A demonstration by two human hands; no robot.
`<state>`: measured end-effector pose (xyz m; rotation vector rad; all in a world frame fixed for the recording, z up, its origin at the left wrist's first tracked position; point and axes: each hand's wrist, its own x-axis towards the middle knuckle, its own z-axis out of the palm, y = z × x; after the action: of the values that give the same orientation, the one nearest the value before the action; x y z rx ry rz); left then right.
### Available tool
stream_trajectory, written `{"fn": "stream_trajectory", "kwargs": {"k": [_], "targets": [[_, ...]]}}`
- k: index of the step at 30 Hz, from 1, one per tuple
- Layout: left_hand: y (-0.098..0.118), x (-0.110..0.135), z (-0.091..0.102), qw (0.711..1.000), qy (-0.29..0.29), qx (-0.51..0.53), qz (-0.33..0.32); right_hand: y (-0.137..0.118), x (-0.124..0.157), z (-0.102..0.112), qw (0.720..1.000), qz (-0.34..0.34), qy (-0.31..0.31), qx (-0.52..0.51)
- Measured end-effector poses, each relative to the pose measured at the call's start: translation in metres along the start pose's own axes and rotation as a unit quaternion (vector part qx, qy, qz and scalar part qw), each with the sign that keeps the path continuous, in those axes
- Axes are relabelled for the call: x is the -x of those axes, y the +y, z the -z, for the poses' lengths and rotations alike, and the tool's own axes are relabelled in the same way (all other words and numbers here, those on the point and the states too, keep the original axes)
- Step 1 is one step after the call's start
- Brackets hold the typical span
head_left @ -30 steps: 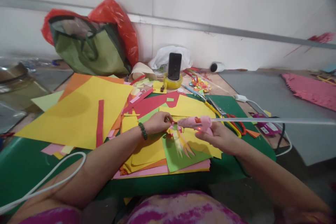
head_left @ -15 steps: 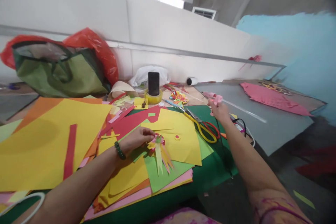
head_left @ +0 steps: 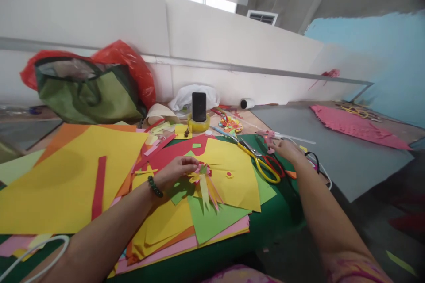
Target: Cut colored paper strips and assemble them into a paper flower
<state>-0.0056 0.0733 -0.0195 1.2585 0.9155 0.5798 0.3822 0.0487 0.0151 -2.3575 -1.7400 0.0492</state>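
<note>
Between thumb and fingertips, my left hand [head_left: 182,169] pinches a small paper flower [head_left: 203,171] with yellow, pink and red petals. Pale green and pink strips with notched ends hang from it over the yellow sheets. Over at the right, my right hand [head_left: 286,149] has its fingers on the handle of a pink glue gun [head_left: 266,134], whose nozzle points left, low over the green table cover. Scissors [head_left: 262,163] with yellow and red handles lie between the two hands. A small yellow and red paper piece [head_left: 229,174] rests on the yellow sheet [head_left: 239,190].
Coloured paper sheets [head_left: 59,177] spread over the left side. Behind stand a phone [head_left: 199,106] on a yellow tape roll [head_left: 199,124], a finished-looking paper flower [head_left: 230,123] and a green bag [head_left: 86,97]. Pink crepe paper [head_left: 358,128] lies on the grey board [head_left: 299,117].
My right hand has lowered the glue gun toward the table. My left hand keeps its pinch on the paper flower, slightly raised. The view has shifted a little to the left.
</note>
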Motion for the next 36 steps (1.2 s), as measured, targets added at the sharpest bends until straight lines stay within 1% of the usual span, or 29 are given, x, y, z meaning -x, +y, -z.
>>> {"fn": "stream_trajectory", "kwargs": {"k": [1,3,5,7,8,10,13,16,18,20,22,25,27,29,32,34,36], "targets": [[0.000,0.000,0.000,1.000,-0.004,0.000,0.006,-0.006,0.006,0.003,1.000,0.004,-0.008,0.005],[0.000,0.000,-0.001,1.000,-0.007,0.000,0.015,-0.026,0.021,0.005,0.999,0.039,-0.035,-0.007],[0.000,0.001,-0.001,1.000,-0.006,-0.003,0.022,-0.053,0.038,0.002,0.986,0.118,-0.095,-0.063],[-0.001,0.001,-0.001,1.000,-0.002,-0.007,0.028,-0.082,0.053,-0.006,0.960,0.183,-0.176,-0.119],[-0.001,0.001,-0.001,0.999,-0.003,-0.010,0.031,-0.094,0.059,-0.010,0.952,0.196,-0.199,-0.126],[-0.003,0.001,-0.002,0.999,-0.013,-0.012,0.033,-0.112,0.066,-0.020,0.947,0.192,-0.225,-0.122],[-0.005,0.000,-0.002,0.999,-0.027,-0.016,0.031,-0.119,0.065,-0.035,0.951,0.165,-0.236,-0.110],[-0.006,-0.001,-0.002,0.999,-0.035,-0.020,0.027,-0.115,0.059,-0.044,0.950,0.166,-0.241,-0.111],[-0.007,-0.002,-0.002,0.999,-0.039,-0.021,0.024,-0.111,0.056,-0.045,0.948,0.172,-0.241,-0.115],[-0.008,-0.003,-0.002,0.999,-0.040,-0.023,0.022,-0.109,0.057,-0.040,0.948,0.175,-0.238,-0.118],[-0.009,-0.003,-0.002,0.999,-0.039,-0.027,0.020,-0.109,0.062,-0.030,0.941,0.187,-0.237,-0.152],[-0.008,-0.003,-0.003,0.999,-0.037,-0.032,0.018,-0.120,0.075,-0.014,0.912,0.230,-0.241,-0.241],[-0.008,-0.002,-0.004,0.998,-0.035,-0.039,0.016,-0.134,0.084,-0.006,0.901,0.258,-0.237,-0.258],[-0.007,-0.001,-0.005,0.998,-0.033,-0.046,0.015,-0.152,0.090,-0.004,0.902,0.279,-0.233,-0.233],[-0.006,0.000,-0.005,0.998,-0.033,-0.046,0.012,-0.178,0.091,-0.006,0.919,0.289,-0.225,-0.147],[-0.007,0.000,-0.006,0.998,-0.034,-0.045,0.009,-0.190,0.089,-0.007,0.931,0.282,-0.219,-0.078],[-0.008,-0.001,-0.006,0.999,-0.032,-0.044,0.007,-0.197,0.088,-0.007,0.935,0.276,-0.220,-0.028]]}}
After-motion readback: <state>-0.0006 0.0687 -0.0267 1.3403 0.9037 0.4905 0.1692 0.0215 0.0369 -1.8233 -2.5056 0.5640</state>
